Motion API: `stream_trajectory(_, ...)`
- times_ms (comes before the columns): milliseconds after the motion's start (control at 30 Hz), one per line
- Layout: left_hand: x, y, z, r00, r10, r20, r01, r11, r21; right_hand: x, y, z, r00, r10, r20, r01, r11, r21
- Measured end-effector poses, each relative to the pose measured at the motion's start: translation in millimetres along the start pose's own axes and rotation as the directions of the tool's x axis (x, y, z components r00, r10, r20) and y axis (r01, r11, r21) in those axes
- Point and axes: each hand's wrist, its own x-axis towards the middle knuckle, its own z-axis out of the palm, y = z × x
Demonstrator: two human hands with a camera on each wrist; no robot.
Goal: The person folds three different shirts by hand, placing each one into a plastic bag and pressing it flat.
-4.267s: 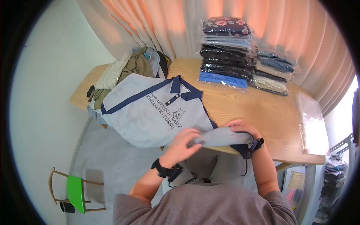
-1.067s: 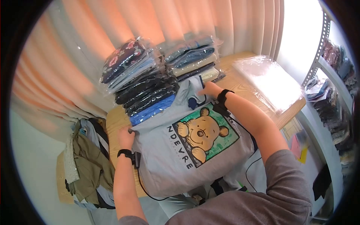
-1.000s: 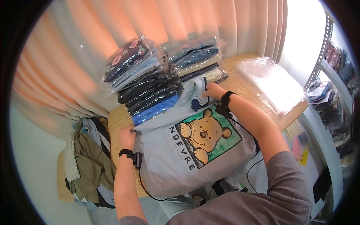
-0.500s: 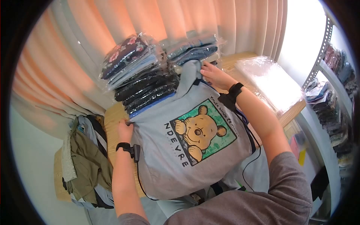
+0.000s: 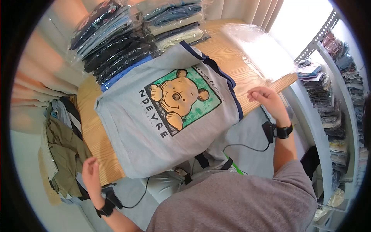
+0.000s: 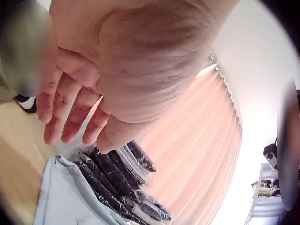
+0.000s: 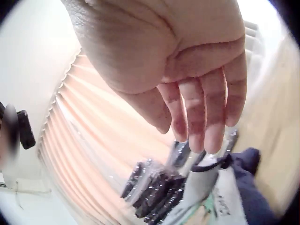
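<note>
A light grey shirt (image 5: 135, 127) with dark blue trim lies on the table, its bear print facing up; the top edge is folded near the bagged stacks. My left hand (image 5: 92, 179) is off the cloth at the table's left front edge, fingers loosely bent and holding nothing; the left wrist view shows the empty palm of the left hand (image 6: 140, 56). To the right of the shirt, my right hand (image 5: 270, 102) hovers by the table edge with relaxed fingers. Nothing is in the right hand (image 7: 164, 51) in the right wrist view.
Stacks of bagged folded clothes (image 5: 116, 50) stand behind the shirt, with a second bagged stack (image 5: 176, 23) beside them. Clear plastic bags (image 5: 262, 50) lie at the table's back right. A heap of clothes (image 5: 63, 150) is at the left. Shelves with garments (image 5: 328, 104) stand at the right.
Both hands have let go of the shirt and moved apart and back toward the body. The shirt now lies released, and the head view has shifted, with the stacks higher in the picture.
</note>
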Motion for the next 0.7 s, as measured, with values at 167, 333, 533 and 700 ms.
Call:
stream_trajectory(167,-56.8,-31.1,26.1,0.979,-0.173,0.108,0.176,0.984,-0.019,22.7,30.1,28.6,0.943,0.28,-0.179,-0.276,0.96,0.046)
stream_trajectory(333,-77.9,-30.2,60.5,0.963,-0.251,0.103,0.253,0.967,-0.012,61.7,34.4,51.7,0.959,0.241,-0.148,-0.266,0.946,-0.185)
stream_trajectory(533,-98.8,-45.7,81.9,0.928,-0.367,0.056,0.37,0.928,-0.039,36.9,41.2,57.1,0.9,-0.222,-0.376,-0.072,0.774,-0.629)
stream_trajectory(700,-107.6,-45.4,97.1,0.883,-0.465,0.065,0.44,0.77,-0.463,-42.0,74.2,58.7,0.892,0.017,-0.452,-0.151,0.953,-0.264)
